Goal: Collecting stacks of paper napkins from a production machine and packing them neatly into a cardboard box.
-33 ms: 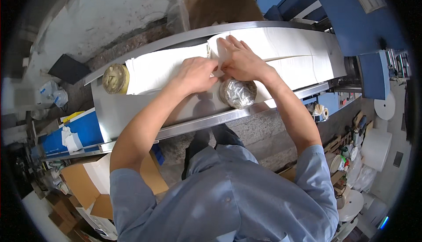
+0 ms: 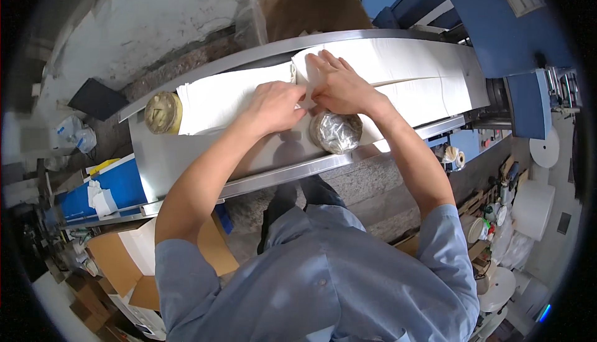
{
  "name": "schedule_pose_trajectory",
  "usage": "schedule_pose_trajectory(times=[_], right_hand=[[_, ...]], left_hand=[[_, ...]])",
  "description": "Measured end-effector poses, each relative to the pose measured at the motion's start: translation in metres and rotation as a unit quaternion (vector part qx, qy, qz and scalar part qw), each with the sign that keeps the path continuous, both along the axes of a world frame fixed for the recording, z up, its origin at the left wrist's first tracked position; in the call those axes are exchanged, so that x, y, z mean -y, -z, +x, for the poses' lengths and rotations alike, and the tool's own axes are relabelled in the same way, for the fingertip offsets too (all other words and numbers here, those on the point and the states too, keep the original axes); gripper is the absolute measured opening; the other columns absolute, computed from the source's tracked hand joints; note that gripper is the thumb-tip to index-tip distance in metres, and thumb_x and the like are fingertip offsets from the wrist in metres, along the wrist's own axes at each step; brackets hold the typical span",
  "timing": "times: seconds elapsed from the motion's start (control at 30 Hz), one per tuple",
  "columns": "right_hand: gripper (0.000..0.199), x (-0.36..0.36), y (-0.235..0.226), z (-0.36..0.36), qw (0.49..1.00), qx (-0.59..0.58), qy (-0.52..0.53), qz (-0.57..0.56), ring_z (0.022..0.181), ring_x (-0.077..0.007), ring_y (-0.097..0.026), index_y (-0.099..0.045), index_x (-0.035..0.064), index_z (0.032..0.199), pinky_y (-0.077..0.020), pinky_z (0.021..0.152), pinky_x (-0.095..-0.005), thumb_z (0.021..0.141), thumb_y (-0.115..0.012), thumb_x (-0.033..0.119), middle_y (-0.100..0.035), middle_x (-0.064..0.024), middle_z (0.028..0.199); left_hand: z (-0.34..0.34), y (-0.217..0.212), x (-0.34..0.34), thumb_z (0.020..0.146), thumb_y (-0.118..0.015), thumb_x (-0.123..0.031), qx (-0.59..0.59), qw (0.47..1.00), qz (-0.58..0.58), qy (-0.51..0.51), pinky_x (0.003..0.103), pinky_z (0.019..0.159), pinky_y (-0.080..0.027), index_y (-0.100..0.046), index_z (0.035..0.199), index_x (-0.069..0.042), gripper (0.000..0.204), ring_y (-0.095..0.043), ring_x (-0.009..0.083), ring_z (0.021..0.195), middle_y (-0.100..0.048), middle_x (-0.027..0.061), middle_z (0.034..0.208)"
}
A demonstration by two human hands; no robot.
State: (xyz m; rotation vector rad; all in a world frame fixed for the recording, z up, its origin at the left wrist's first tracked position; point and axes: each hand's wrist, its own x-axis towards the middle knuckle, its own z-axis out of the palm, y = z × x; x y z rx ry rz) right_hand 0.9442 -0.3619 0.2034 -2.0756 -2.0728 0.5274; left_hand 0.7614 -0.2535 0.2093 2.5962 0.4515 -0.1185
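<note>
Two runs of white, soft-looking layered paper lie along a metal trough. My left hand point(image 2: 278, 107) rests over the right end of the left paper run point(image 2: 224, 90), its fingers curled in and closed; what they hold is hidden. My right hand point(image 2: 342, 86) lies on the left end of the right paper run point(image 2: 410, 62), fingers stretched out and spread, thumb close to my left fingertips. Just below the right hand is a round block wrapped in shiny clear film point(image 2: 337, 132). A similar round block, yellowish-brown point(image 2: 163, 112), stands at the left end of the left run.
The metal trough point(image 2: 217, 149) has raised rims. Behind it stands an open cardboard box point(image 2: 311, 9); blue machinery point(image 2: 504, 25) rises at the right. A blue surface with crumpled white paper point(image 2: 102, 199) is at left, an open carton point(image 2: 118, 255) below it.
</note>
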Motion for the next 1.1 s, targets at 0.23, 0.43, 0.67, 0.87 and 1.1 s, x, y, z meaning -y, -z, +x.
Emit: schedule_pose_trajectory(times=[0.23,0.43,0.67,0.87,1.1], right_hand=[[0.020,0.002,0.004,-0.004,1.000,0.004,0.006,0.011,0.153,-0.0425,-0.028,-0.083,0.0111,0.095,-0.0258,0.124,-0.0551,0.085,-0.071,0.024,-0.038,-0.0187,0.162],[0.029,0.003,0.011,-0.003,0.999,-0.012,0.023,0.041,0.153,-0.0419,-0.028,-0.080,0.0094,0.111,-0.0268,0.124,-0.0545,0.087,-0.070,0.021,-0.039,-0.0183,0.162],[0.024,0.001,0.006,-0.006,0.999,-0.016,0.020,0.020,0.154,-0.0410,-0.027,-0.082,0.0102,0.104,-0.0254,0.124,-0.0535,0.086,-0.070,0.020,-0.038,-0.0162,0.163],[0.028,0.004,0.010,-0.007,0.999,-0.008,0.022,0.040,0.152,-0.0429,-0.030,-0.078,0.0013,0.107,-0.0296,0.121,-0.0590,0.088,-0.066,0.019,-0.040,-0.0196,0.160],[0.019,0.005,0.012,-0.007,0.998,-0.023,0.041,0.034,0.155,-0.0405,-0.026,-0.083,0.0099,0.095,-0.0242,0.125,-0.0545,0.087,-0.069,0.019,-0.038,-0.0166,0.164]], left_hand=[[-0.004,-0.005,0.005,0.083,-0.075,-0.020,-0.040,0.998,0.053,-0.012,0.046,0.090,-0.055,-0.074,0.096,-0.004,0.020,-0.067,0.0337,0.108,-0.075,0.0124,0.103],[0.005,0.001,0.004,0.075,-0.080,-0.021,0.167,0.953,0.196,0.159,0.042,0.106,-0.045,-0.076,0.091,0.001,0.028,-0.060,0.0308,0.118,-0.072,0.0126,0.104],[0.009,0.006,0.000,0.073,-0.083,-0.030,0.072,0.955,0.243,0.157,0.048,0.114,-0.037,-0.076,0.091,0.001,0.036,-0.053,0.0346,0.130,-0.069,0.0154,0.112],[-0.008,0.009,-0.008,0.079,-0.081,-0.043,0.011,0.943,0.311,0.120,0.053,0.117,-0.031,-0.077,0.100,-0.001,0.048,-0.049,0.0365,0.135,-0.067,0.0161,0.119],[-0.014,0.002,-0.006,0.085,-0.073,-0.057,-0.059,0.935,0.320,0.142,0.054,0.123,-0.022,-0.077,0.109,-0.003,0.059,-0.044,0.0360,0.140,-0.068,0.0150,0.123]])
